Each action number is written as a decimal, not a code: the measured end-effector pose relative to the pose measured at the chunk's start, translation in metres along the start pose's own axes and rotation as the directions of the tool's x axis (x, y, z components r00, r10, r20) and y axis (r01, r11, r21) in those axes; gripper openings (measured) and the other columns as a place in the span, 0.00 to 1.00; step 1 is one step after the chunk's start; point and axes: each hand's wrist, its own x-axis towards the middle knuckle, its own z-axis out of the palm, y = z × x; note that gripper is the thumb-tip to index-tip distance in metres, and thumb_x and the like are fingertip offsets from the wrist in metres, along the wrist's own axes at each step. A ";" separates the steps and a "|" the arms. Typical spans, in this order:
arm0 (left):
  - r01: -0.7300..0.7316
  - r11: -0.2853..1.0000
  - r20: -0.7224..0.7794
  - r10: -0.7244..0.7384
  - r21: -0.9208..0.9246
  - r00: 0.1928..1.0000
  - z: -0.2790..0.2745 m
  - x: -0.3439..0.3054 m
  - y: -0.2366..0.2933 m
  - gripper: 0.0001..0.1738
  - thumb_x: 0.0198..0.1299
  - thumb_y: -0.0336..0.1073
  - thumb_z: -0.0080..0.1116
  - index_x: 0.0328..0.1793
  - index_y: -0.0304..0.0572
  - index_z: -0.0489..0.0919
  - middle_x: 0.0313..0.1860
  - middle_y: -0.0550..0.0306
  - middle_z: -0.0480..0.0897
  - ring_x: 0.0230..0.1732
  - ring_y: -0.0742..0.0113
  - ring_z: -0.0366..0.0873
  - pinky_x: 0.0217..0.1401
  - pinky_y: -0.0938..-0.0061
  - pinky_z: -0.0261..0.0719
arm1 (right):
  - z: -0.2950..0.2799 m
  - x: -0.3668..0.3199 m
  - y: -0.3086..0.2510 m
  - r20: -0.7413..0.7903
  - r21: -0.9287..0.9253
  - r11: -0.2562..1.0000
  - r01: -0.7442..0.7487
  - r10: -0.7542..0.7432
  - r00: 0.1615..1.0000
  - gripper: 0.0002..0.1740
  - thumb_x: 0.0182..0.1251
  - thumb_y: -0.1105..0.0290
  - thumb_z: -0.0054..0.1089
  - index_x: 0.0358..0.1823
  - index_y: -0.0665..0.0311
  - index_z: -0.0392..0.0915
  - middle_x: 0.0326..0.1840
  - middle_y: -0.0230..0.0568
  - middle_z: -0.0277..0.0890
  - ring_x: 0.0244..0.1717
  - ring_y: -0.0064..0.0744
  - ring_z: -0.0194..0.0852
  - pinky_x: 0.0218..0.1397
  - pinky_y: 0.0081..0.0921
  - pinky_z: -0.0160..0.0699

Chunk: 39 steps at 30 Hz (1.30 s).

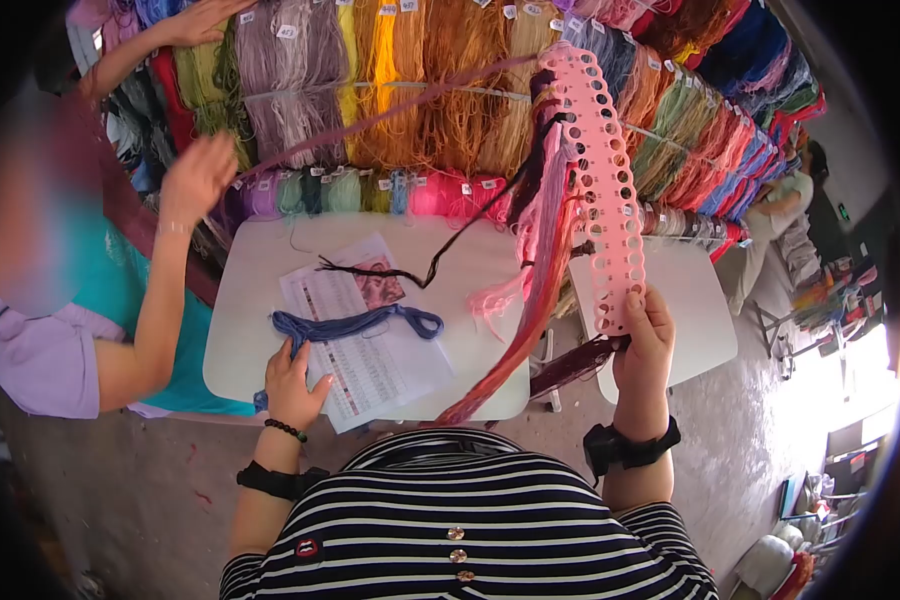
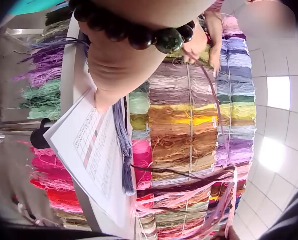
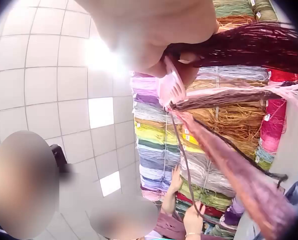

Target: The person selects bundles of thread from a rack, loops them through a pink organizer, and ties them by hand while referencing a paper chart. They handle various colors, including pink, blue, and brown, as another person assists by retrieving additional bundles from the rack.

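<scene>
My right hand [image 1: 642, 340] grips the lower end of a long pink thread organizer [image 1: 598, 170] full of holes and holds it upright; pink, red and dark threads [image 1: 540, 270] hang from its holes. My left hand [image 1: 292, 385] rests flat on a printed colour chart [image 1: 360, 350] on a small white table [image 1: 245, 300]. A blue skein [image 1: 355, 323] lies across the chart just beyond the fingers. A black thread [image 1: 370, 270] lies farther back. In the left wrist view the chart [image 2: 94, 155] and blue skein [image 2: 124, 145] appear below the hand. The right wrist view shows the hand clasping the pink organizer [image 3: 171, 87].
A wall of many-coloured thread skeins [image 1: 420, 100] hangs behind the table. Another person in teal at the left reaches both hands [image 1: 198, 175] to the skeins and pulls a mauve strand [image 1: 390, 112]. A second white table [image 1: 695, 310] stands at the right.
</scene>
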 end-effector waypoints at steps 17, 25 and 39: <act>-0.024 1.000 0.031 0.024 0.007 0.999 0.003 0.002 -0.006 0.37 0.46 0.45 0.67 0.64 0.39 0.72 0.66 0.33 0.66 0.66 0.39 0.61 0.69 0.53 0.57 | -0.009 0.032 -0.022 -0.195 0.068 0.981 0.180 -0.163 0.967 0.10 0.71 0.66 0.52 0.46 0.65 0.76 0.34 0.30 0.77 0.28 0.15 0.71 0.30 0.12 0.67; -0.085 0.996 0.040 0.085 -0.006 0.996 0.005 0.004 -0.011 0.36 0.45 0.46 0.67 0.62 0.41 0.73 0.65 0.30 0.66 0.67 0.37 0.61 0.69 0.50 0.56 | -0.021 0.040 -0.029 -0.153 0.041 0.965 0.259 -0.250 0.956 0.12 0.71 0.67 0.51 0.48 0.67 0.75 0.33 0.30 0.76 0.24 0.13 0.65 0.24 0.11 0.56; -0.050 0.981 -0.021 0.047 -0.187 0.999 -0.001 0.008 -0.008 0.33 0.47 0.42 0.66 0.61 0.39 0.74 0.64 0.29 0.66 0.65 0.36 0.63 0.66 0.53 0.62 | 0.021 0.046 -0.010 -0.079 0.114 0.992 0.061 -0.052 0.996 0.11 0.72 0.66 0.50 0.47 0.64 0.76 0.31 0.27 0.76 0.24 0.10 0.65 0.24 0.10 0.54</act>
